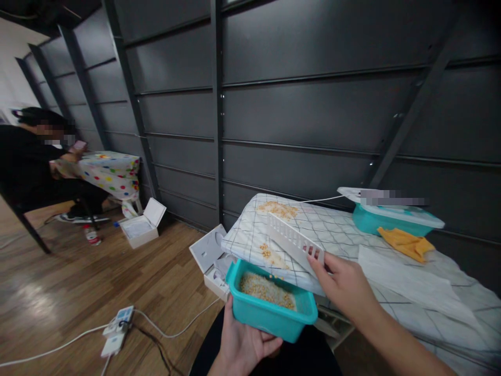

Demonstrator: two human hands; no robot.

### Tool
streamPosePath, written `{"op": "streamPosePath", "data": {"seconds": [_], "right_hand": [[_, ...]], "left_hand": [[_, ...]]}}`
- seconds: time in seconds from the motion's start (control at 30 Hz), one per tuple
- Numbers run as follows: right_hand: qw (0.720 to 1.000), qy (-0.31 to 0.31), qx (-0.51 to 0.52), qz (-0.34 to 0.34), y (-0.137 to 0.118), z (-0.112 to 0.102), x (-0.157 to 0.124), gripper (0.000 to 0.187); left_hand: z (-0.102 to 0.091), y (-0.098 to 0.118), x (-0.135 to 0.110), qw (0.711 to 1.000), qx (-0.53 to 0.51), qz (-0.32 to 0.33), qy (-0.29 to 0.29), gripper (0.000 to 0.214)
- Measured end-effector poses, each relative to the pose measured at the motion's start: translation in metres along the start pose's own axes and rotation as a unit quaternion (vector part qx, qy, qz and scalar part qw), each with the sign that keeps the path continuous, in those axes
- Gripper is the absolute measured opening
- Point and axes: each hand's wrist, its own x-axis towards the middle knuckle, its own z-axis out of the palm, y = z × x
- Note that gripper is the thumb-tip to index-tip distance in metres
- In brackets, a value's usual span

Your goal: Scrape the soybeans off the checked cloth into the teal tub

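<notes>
My left hand (pixel 246 339) holds a teal plastic box (pixel 270 316) from below, just under the table's front edge. Inside the box lie yellow kernels (pixel 258 287) mixed with white grains. My right hand (pixel 348 287) grips the near end of a long white slotted plastic basket (pixel 293 245), which stands on its edge on the checked tablecloth (pixel 332 224). Between basket and box, a small patch of kernels (pixel 268 253) and white grains lies near the table edge, a few kernels at the box's rim. A larger spread of kernels (pixel 279 210) sits farther back.
At the table's right stand a lidded teal box (pixel 391 222), an orange cloth (pixel 409 243) and a white sheet (pixel 415 282). Open white boxes (pixel 143 230), a power strip (pixel 117 331) with cables and a bottle (pixel 92 236) are on the floor. Another person sits at the far left.
</notes>
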Motion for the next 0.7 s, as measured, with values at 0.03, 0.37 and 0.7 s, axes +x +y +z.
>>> {"op": "streamPosePath", "data": {"seconds": [0.03, 0.37, 0.7], "right_hand": [[1.000, -0.008, 0.010, 0.004, 0.004, 0.004, 0.006, 0.034], [0.994, -0.082, 0.063, 0.019, 0.021, 0.030, 0.013, 0.032], [0.981, -0.158, 0.110, -0.005, 0.044, 0.018, 0.015, 0.029]], "left_hand": [[-0.001, 0.000, 0.000, 1.000, -0.001, -0.001, -0.001, 0.091], [-0.010, 0.000, -0.002, 1.000, -0.011, 0.005, -0.003, 0.084], [-0.012, 0.005, -0.003, 1.000, 0.012, -0.003, -0.018, 0.085]]}}
